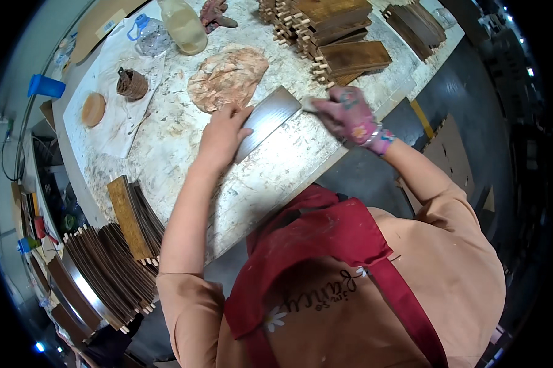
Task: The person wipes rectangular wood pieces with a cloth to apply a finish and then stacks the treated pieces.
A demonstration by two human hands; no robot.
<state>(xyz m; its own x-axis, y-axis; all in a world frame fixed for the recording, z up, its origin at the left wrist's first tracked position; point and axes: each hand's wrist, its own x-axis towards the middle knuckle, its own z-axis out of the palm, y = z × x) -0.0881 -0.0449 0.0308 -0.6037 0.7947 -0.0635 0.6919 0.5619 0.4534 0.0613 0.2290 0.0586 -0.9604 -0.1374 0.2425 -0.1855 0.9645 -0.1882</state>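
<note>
A flat brown wooden board [268,121] with a shiny face lies slantwise on the stained white worktable [184,178]. My bare left hand [224,135] grips its left side, thumb on the upper face and fingers at the edge. At the board's far right end is my right hand [348,116], in a pink flowered glove. Its closed fingers hold a small pale pad [310,104], which is at or very near the board's corner; whether it touches I cannot tell. A crumpled brown-stained cloth [227,73] lies just beyond my left hand.
Stacked boards with dowel pegs [344,58] stand at the far right, and more dark boards [414,27] beyond. At left are a brown pot [132,84], a round lid [93,110], a bottle [184,27] and a jug [151,40]. Pegged boards [108,270] line up at lower left.
</note>
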